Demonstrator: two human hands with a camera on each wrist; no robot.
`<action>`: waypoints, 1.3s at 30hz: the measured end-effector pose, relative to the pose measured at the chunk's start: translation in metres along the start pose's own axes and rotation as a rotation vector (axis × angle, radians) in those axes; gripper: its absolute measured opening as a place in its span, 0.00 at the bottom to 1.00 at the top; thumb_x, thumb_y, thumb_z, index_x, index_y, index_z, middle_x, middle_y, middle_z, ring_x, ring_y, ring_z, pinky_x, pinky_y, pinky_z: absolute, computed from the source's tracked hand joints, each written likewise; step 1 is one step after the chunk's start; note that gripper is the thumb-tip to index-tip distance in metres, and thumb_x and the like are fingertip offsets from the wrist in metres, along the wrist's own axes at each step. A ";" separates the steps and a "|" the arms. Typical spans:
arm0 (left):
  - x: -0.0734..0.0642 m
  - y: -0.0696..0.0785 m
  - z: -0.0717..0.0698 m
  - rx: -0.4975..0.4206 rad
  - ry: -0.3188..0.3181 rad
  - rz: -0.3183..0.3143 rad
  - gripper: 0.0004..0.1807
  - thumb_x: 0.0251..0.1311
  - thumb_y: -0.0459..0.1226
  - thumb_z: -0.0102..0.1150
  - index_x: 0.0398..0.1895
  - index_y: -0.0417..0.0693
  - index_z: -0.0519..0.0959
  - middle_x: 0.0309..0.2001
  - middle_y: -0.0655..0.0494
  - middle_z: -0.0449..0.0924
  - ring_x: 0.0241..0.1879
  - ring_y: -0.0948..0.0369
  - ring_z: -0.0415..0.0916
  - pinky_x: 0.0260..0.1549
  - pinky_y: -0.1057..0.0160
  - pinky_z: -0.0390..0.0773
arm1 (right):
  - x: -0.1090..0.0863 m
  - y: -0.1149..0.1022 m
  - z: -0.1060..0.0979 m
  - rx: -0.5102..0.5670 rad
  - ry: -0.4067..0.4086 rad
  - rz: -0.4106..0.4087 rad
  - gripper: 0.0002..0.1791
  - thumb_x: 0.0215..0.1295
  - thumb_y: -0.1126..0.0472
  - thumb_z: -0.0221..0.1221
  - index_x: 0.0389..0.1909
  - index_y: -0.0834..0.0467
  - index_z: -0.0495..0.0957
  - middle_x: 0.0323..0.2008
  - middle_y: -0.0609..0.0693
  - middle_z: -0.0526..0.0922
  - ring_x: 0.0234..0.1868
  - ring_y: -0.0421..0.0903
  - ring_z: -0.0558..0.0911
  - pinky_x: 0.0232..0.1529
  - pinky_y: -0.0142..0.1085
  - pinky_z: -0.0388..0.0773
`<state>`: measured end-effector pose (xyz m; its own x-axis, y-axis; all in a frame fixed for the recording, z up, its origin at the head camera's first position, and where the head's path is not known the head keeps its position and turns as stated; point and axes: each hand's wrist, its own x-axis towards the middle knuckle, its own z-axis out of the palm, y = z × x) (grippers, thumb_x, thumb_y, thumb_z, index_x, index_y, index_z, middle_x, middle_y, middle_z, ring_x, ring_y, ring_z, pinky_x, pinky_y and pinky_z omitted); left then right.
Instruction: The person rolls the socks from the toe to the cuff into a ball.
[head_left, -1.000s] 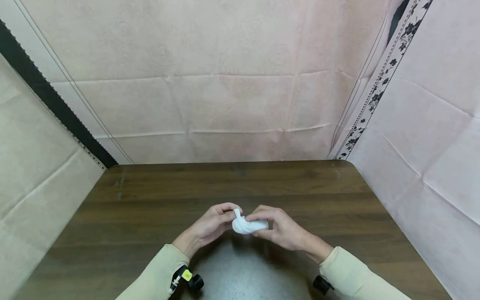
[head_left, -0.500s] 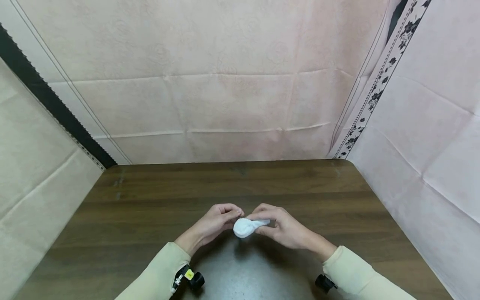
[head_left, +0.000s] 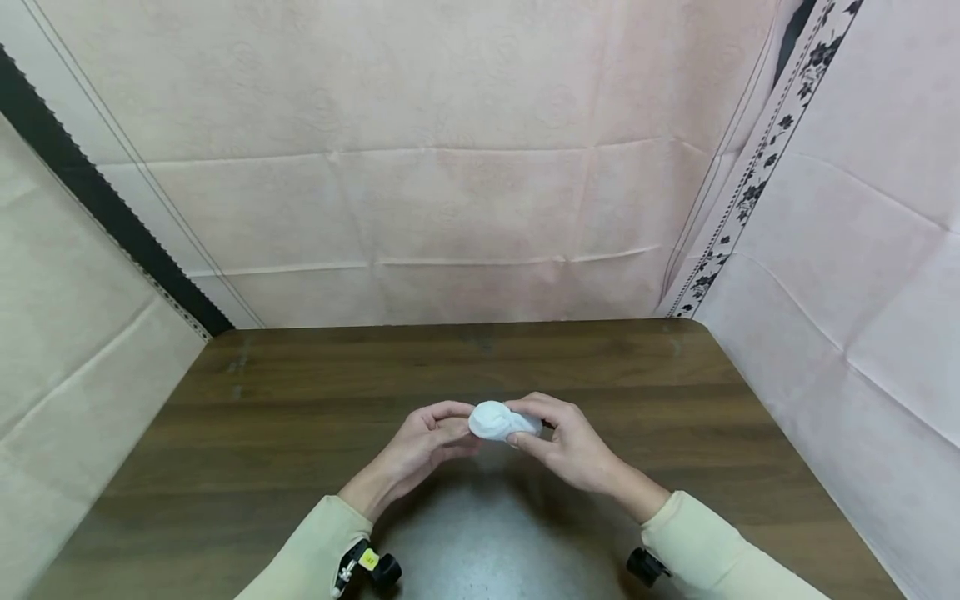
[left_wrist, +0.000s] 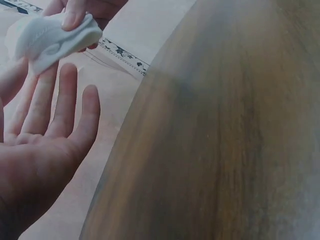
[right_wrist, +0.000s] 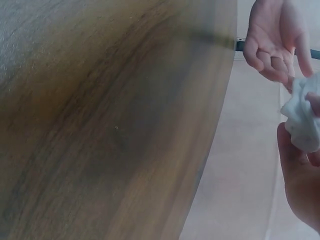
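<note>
A small white rolled-up cloth point(head_left: 495, 421), perhaps a sock, is held above the table between both hands. In the head view its rounded end faces left. My right hand point(head_left: 566, 437) grips the narrower right end, with the thumb on the near side and fingers on the far side. At the rounded end, my left hand point(head_left: 427, 442) pinches the edge with thumb and forefinger. The left wrist view shows the other left fingers point(left_wrist: 85, 117) spread and nearly straight below the folded cloth point(left_wrist: 55, 42). Part of the cloth point(right_wrist: 305, 112) is cut off in the right wrist view.
The brown wood-patterned table point(head_left: 315, 375) spreads beneath both hands. Pale creased cloth sheets point(head_left: 450, 208) hang behind it and at both sides. A dark strip point(head_left: 112, 200) runs down the left corner, and a floral border point(head_left: 750, 192) runs down the right.
The cloth has been turned so its rounded end faces up more, and it has been raised slightly away from the body. The left hand's fingers have spread a little.
</note>
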<state>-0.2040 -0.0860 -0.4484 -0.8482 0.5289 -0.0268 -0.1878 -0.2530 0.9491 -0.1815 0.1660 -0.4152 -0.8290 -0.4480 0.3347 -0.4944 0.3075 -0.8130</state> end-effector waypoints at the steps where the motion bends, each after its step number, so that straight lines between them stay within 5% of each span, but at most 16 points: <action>1: 0.000 0.000 0.000 0.006 0.014 0.001 0.11 0.68 0.36 0.62 0.50 0.42 0.80 0.48 0.48 0.85 0.50 0.49 0.82 0.54 0.47 0.77 | 0.000 0.000 0.001 -0.003 0.008 0.002 0.18 0.64 0.65 0.68 0.55 0.54 0.83 0.48 0.45 0.82 0.46 0.46 0.80 0.41 0.38 0.82; 6: -0.001 0.000 0.001 0.072 0.044 -0.020 0.12 0.70 0.38 0.61 0.49 0.38 0.82 0.47 0.48 0.84 0.50 0.49 0.81 0.54 0.48 0.77 | -0.001 0.003 0.004 -0.070 0.031 -0.024 0.18 0.61 0.68 0.69 0.52 0.54 0.84 0.46 0.44 0.83 0.44 0.44 0.80 0.38 0.36 0.81; 18: 0.000 0.000 0.002 0.170 -0.054 -0.112 0.15 0.69 0.35 0.61 0.51 0.31 0.81 0.47 0.48 0.82 0.45 0.56 0.79 0.50 0.55 0.79 | -0.008 0.014 0.008 -0.106 0.001 -0.125 0.18 0.60 0.70 0.69 0.51 0.53 0.85 0.44 0.43 0.84 0.44 0.42 0.81 0.38 0.36 0.79; 24: 0.003 -0.005 0.004 0.077 -0.091 -0.072 0.05 0.69 0.32 0.58 0.42 0.43 0.83 0.43 0.53 0.82 0.44 0.58 0.79 0.55 0.48 0.75 | -0.007 0.012 0.008 -0.085 -0.019 -0.105 0.18 0.62 0.70 0.68 0.52 0.54 0.84 0.46 0.44 0.84 0.44 0.43 0.81 0.38 0.36 0.80; 30: 0.003 -0.008 0.007 -0.088 -0.118 -0.107 0.09 0.72 0.31 0.50 0.36 0.49 0.79 0.38 0.57 0.79 0.41 0.61 0.76 0.49 0.56 0.74 | -0.005 0.008 0.007 -0.010 -0.105 -0.090 0.18 0.61 0.70 0.68 0.52 0.53 0.84 0.48 0.45 0.83 0.48 0.45 0.80 0.44 0.38 0.79; 39: 0.010 -0.018 0.014 -0.057 -0.063 -0.058 0.10 0.76 0.31 0.44 0.36 0.48 0.74 0.33 0.59 0.77 0.37 0.64 0.73 0.39 0.67 0.71 | -0.006 0.008 0.006 0.121 -0.266 -0.049 0.18 0.63 0.72 0.66 0.53 0.58 0.83 0.50 0.50 0.81 0.50 0.45 0.79 0.46 0.37 0.80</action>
<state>-0.2019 -0.0654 -0.4617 -0.8028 0.5932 -0.0599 -0.2649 -0.2649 0.9272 -0.1792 0.1664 -0.4264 -0.6994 -0.6692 0.2511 -0.4842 0.1852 -0.8551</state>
